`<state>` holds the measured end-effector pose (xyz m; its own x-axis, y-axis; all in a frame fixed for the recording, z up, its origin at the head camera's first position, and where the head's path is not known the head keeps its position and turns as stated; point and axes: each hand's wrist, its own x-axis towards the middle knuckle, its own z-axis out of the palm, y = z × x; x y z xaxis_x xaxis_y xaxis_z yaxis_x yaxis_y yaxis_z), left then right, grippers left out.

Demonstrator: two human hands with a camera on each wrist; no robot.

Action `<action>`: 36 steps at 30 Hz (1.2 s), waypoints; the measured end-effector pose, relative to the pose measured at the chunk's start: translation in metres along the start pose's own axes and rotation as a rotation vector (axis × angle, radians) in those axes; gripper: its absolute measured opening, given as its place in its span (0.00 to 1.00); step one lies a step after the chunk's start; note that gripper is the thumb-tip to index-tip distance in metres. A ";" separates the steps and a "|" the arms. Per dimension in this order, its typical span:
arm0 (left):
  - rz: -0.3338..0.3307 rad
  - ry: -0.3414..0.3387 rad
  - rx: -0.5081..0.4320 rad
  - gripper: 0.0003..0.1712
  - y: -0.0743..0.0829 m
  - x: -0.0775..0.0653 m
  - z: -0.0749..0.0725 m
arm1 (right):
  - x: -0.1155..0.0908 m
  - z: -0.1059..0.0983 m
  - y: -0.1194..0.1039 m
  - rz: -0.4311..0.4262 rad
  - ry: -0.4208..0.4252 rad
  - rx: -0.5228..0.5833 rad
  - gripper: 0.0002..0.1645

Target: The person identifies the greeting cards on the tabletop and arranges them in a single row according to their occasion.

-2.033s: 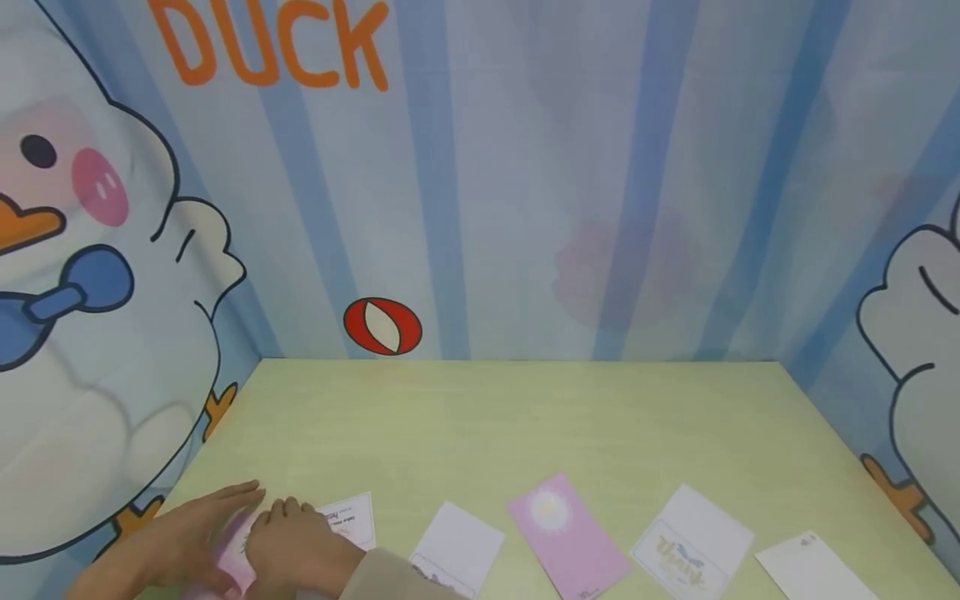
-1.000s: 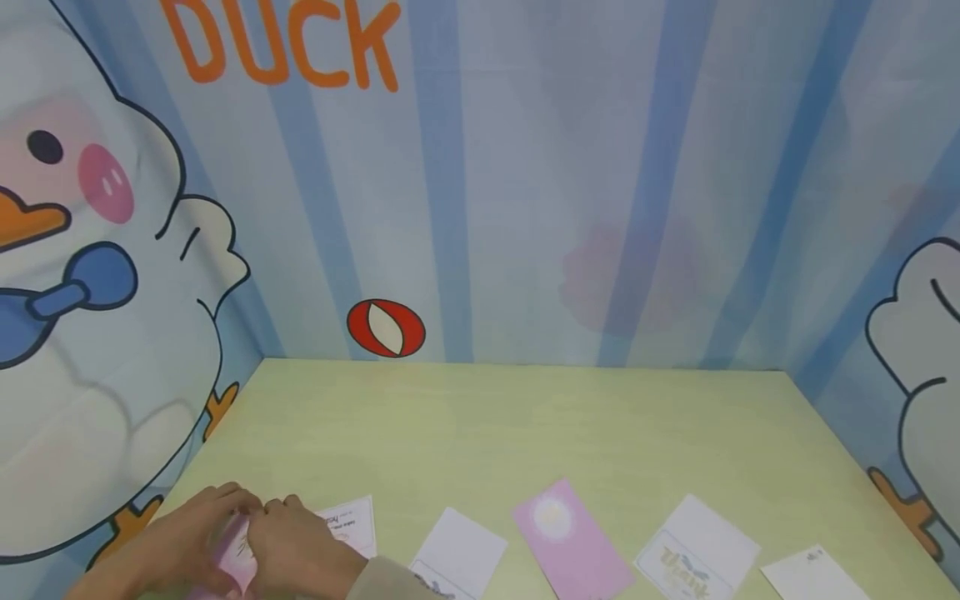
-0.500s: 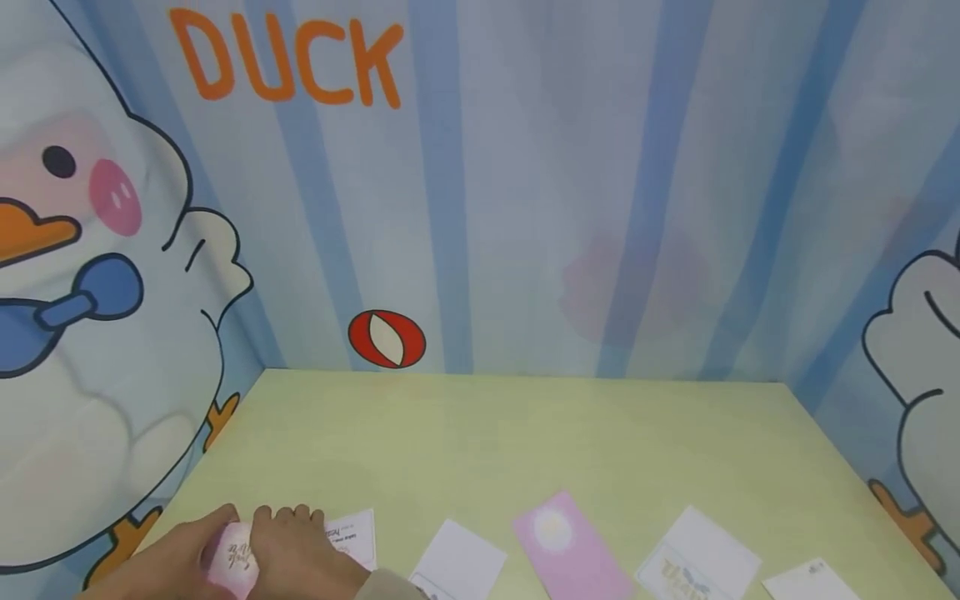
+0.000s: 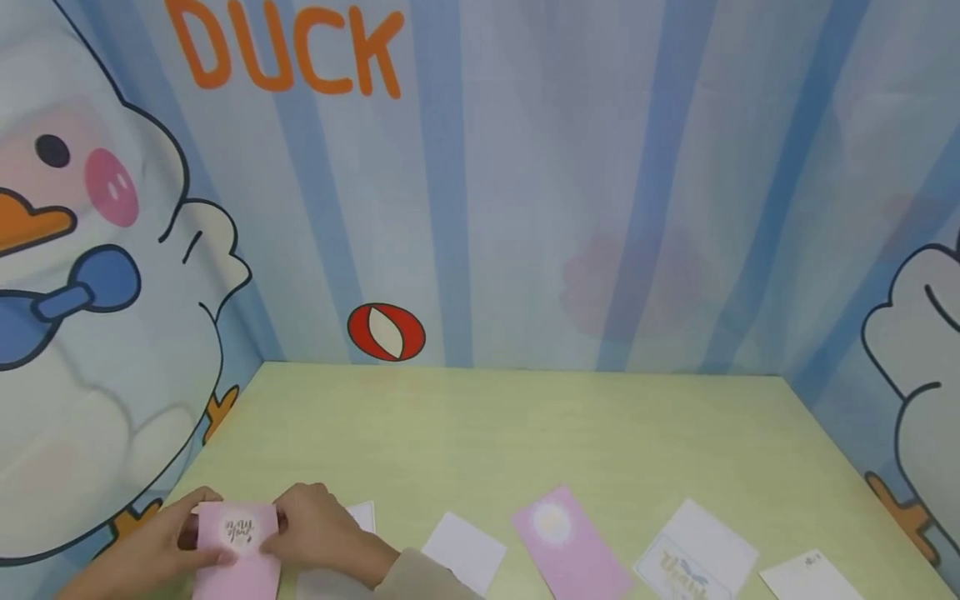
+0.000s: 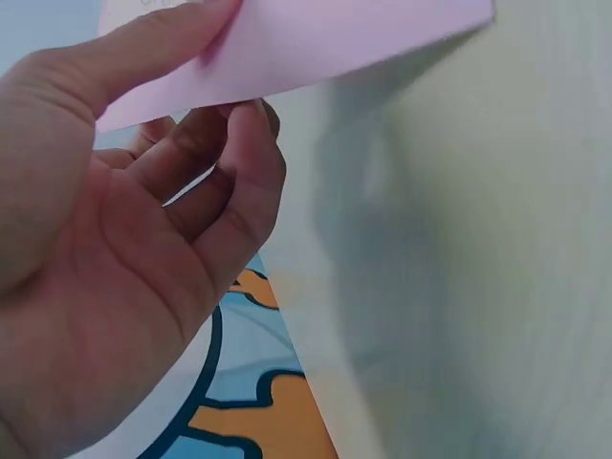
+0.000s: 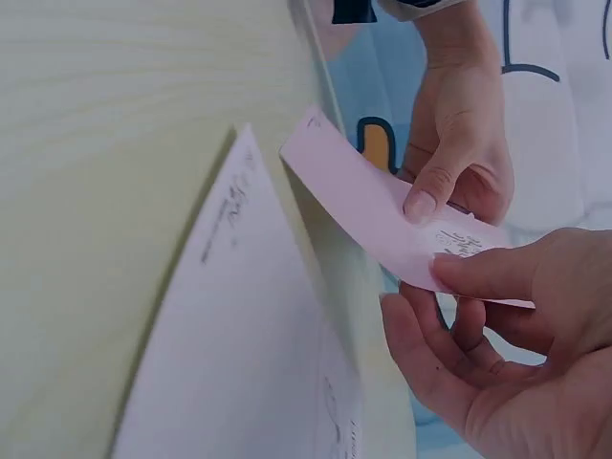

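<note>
A pink card (image 4: 238,575) with dark lettering on a pale round patch is held up at the table's left end. My left hand (image 4: 153,537) pinches its left edge, thumb on the front and fingers behind. On the opposite edge, my right hand (image 4: 322,529) pinches the card the same way. In the left wrist view the pink card (image 5: 316,43) is clear of the table, its shadow falling below. The right wrist view shows the pink card (image 6: 359,206) slightly bowed between both thumbs. Under my right forearm lies a white card (image 4: 330,585), partly hidden.
To the right on the table (image 4: 525,425) lie a plain white card (image 4: 467,552), a pink card with a pale circle (image 4: 573,546), a white card with gold lettering (image 4: 701,546) and another white card (image 4: 810,577). A duck-printed cloth (image 4: 517,183) hangs behind.
The hands were close together over the pink card, covering much of it. Now they are farther apart, the right hand having moved right, and the card's lettered face shows flat between them.
</note>
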<state>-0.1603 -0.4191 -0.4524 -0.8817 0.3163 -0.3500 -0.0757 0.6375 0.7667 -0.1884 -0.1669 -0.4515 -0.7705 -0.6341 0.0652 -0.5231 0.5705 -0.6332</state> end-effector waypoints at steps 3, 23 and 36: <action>0.059 -0.001 -0.070 0.34 0.005 -0.001 -0.002 | 0.000 -0.007 0.003 0.017 -0.018 0.111 0.07; 0.014 0.298 -0.172 0.39 0.059 0.028 0.008 | -0.002 -0.054 0.048 0.151 0.166 0.676 0.05; 0.016 0.425 -0.379 0.35 0.073 0.077 0.015 | 0.009 -0.082 0.085 0.244 0.290 0.817 0.06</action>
<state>-0.2266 -0.3377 -0.4312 -0.9881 -0.0370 -0.1493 -0.1534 0.3132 0.9372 -0.2700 -0.0817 -0.4418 -0.9459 -0.3239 -0.0208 0.0040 0.0524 -0.9986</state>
